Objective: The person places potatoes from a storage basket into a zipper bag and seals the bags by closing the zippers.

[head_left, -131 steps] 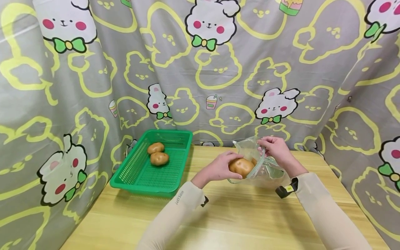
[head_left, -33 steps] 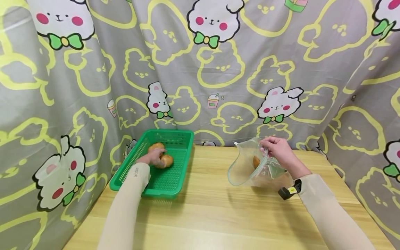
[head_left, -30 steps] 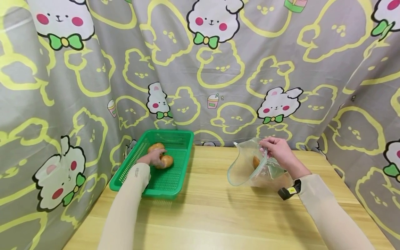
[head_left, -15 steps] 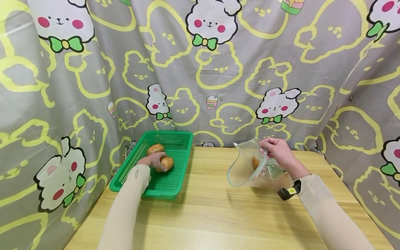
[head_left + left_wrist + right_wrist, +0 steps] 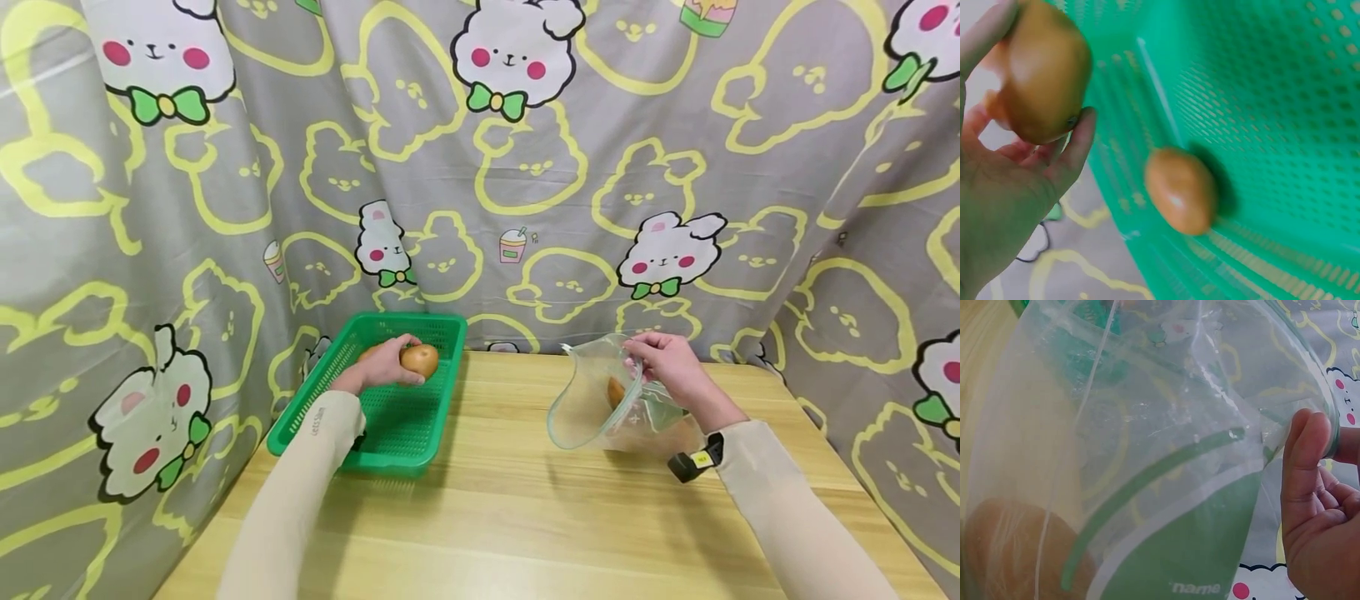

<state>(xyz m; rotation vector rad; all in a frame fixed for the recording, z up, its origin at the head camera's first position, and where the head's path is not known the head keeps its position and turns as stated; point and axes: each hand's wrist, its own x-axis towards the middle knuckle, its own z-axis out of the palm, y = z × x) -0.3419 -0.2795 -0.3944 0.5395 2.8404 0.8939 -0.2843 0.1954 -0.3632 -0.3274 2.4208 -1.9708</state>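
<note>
My left hand (image 5: 381, 367) grips a brown potato (image 5: 420, 361) above the green basket, thumb and fingers curled around its sides. A second potato (image 5: 1180, 190) lies on the basket floor in the left wrist view; in the head view my hand partly covers it. At the right, my right hand (image 5: 671, 367) pinches the rim of a clear zip bag (image 5: 577, 412) between thumb and fingers. The bag's mouth gapes toward the left. Through its plastic a potato (image 5: 1019, 547) shows low in the right wrist view, beside a green printed patch.
The green perforated basket (image 5: 442, 417) stands on the left of the wooden table (image 5: 495, 508). A grey patterned curtain (image 5: 450, 183) hangs behind the table and along both sides. A black wrist strap device (image 5: 693, 460) sits on my right wrist.
My left hand has gone from the bag to the basket, leaving a potato inside the bag. It has since taken hold of another potato and raised it. My right hand keeps its place.
</note>
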